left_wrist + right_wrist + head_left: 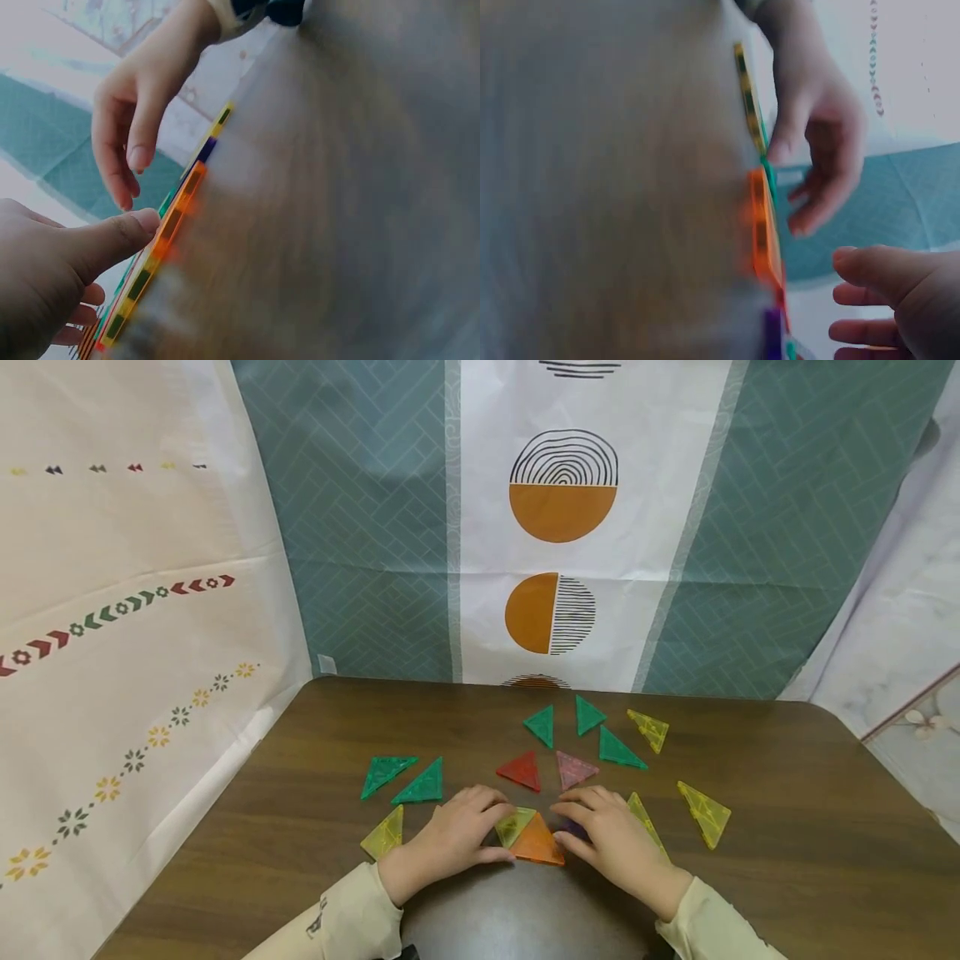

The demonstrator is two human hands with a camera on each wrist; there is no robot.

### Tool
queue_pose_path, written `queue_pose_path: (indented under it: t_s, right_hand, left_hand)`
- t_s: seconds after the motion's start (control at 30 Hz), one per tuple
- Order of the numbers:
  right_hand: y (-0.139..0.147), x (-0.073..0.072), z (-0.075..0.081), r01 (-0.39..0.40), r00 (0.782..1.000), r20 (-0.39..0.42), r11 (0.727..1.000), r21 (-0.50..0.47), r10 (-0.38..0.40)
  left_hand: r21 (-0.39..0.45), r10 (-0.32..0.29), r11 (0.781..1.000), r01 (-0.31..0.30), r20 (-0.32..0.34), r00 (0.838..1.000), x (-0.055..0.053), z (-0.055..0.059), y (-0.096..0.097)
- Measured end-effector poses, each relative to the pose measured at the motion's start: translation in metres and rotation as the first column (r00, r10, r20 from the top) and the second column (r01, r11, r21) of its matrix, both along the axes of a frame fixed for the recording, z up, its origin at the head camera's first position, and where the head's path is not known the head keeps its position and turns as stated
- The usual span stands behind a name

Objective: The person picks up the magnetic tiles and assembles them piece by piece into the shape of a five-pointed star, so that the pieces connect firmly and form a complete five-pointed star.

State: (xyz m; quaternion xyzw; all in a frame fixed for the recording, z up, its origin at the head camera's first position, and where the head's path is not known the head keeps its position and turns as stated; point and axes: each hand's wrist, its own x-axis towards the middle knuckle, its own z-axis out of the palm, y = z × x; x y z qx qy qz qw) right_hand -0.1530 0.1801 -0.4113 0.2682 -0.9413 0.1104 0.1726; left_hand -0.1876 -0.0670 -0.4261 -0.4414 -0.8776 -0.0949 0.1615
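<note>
In the head view a yellow triangular magnetic tile (513,828) and an orange one (537,843) lie edge to edge between the hands. My left hand (459,829) is at their left side, fingers loosely bent. Its thumb (124,234) lies close to the tile edges in the left wrist view; contact is unclear. On the other side, my right hand (617,842) hovers over a purple tile (573,827), which it mostly hides. Fingers of the right hand (900,300) appear apart from the tiles in the right wrist view, with nothing between them.
Beyond the hands lie a red tile (522,771), a pink tile (574,769) and several green ones (619,750). More green tiles (422,783) and a yellow tile (385,833) are at left. Other yellow tiles (705,814) lie right. Patterned cloth (367,527) hangs behind the brown table (810,827).
</note>
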Motion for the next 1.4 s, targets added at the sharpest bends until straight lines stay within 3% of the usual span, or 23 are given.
queue_pose_path:
  t_s: [0.17, 0.3, 0.47, 0.57, 0.67, 1.0, 1.4]
  right_hand:
    - [0.01, -0.003, 0.007, 0.145, 0.989, 0.026, 0.989, 0.013, -0.146]
    - [0.016, -0.006, 0.007, 0.186, 0.98, 0.051, 0.98, 0.071, -0.19]
    - [0.026, -0.008, 0.01, 0.049, 0.986, 0.152, 0.994, 0.102, -0.065]
    - [0.031, -0.008, 0.013, -0.071, 0.972, 0.231, 0.993, 0.094, 0.048]
    - [0.034, -0.009, 0.014, -0.143, 0.957, 0.268, 0.984, 0.104, 0.111]
    - [0.031, -0.011, 0.008, -0.146, 0.976, 0.185, 0.979, 0.143, 0.118]
    - [0.024, -0.009, 0.006, -0.085, 0.991, 0.115, 0.981, 0.173, 0.066]
  left_hand:
    - [0.011, -0.011, 1.0, 0.011, -0.014, 1.0, 0.005, -0.002, 0.005]
    - [0.008, -0.006, 1.0, 0.006, -0.018, 1.0, 0.007, -0.004, 0.006]
    - [0.011, -0.015, 1.0, 0.016, -0.033, 0.999, 0.006, -0.008, 0.006]
    - [0.018, -0.013, 1.0, 0.013, -0.041, 0.999, 0.006, -0.008, 0.006]
    - [0.023, -0.006, 1.0, 0.007, -0.036, 0.999, 0.006, -0.008, 0.006]
    - [0.048, -0.02, 0.999, 0.022, -0.034, 0.999, 0.004, -0.01, 0.005]
    - [0.07, -0.038, 0.997, 0.043, -0.064, 0.997, 0.002, -0.013, 0.005]
